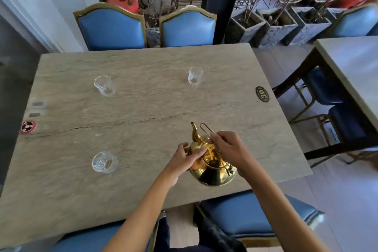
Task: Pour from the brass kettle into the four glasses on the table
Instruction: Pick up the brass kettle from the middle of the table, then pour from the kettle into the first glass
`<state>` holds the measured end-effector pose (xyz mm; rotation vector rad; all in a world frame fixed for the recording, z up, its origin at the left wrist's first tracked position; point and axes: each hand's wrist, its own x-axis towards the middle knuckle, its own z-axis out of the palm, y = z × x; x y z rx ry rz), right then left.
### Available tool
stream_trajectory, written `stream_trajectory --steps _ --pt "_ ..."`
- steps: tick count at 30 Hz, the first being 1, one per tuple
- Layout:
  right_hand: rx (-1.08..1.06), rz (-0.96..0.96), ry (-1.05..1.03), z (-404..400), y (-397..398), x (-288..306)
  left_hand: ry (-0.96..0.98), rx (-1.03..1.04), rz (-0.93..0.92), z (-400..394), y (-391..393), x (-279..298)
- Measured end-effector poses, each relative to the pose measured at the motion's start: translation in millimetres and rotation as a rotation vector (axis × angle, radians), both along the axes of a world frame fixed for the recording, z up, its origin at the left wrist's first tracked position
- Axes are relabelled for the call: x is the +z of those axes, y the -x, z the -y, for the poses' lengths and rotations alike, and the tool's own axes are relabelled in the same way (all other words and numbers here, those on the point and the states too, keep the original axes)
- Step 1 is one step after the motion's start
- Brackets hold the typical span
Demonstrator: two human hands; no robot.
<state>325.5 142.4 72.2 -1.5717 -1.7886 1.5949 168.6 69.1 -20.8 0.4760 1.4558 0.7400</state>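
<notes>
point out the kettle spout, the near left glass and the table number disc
kettle spout (194, 133), head view, on the curved neck
near left glass (103, 162), head view, inside its open mouth
table number disc (262, 93), head view, middle of the disc

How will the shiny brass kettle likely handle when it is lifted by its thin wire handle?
The shiny brass kettle probably swings under its thin wire handle, which looks hinged. Its polished body looks slippery for the left hand. The right hand has only a narrow grip.
</notes>
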Motion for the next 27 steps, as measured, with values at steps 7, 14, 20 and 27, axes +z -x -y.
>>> stream_trajectory --steps 7,14,20,27 --pt "-0.120 0.025 0.047 -9.3 -56.8 -18.7 0.025 -0.044 0.057 -17.3 -61.8 -16.6" --pt "-0.166 0.089 0.071 -19.5 -96.3 -28.5 0.073 -0.123 0.113 -35.4 -105.0 -28.1" --pt "-0.158 0.142 0.054 -30.8 -116.2 -31.3 0.092 -0.102 0.132 -40.9 -132.3 -38.1" --pt "-0.131 0.199 -0.005 -47.4 -123.4 -34.8 0.136 -0.097 0.162 -46.6 -152.0 -43.7"
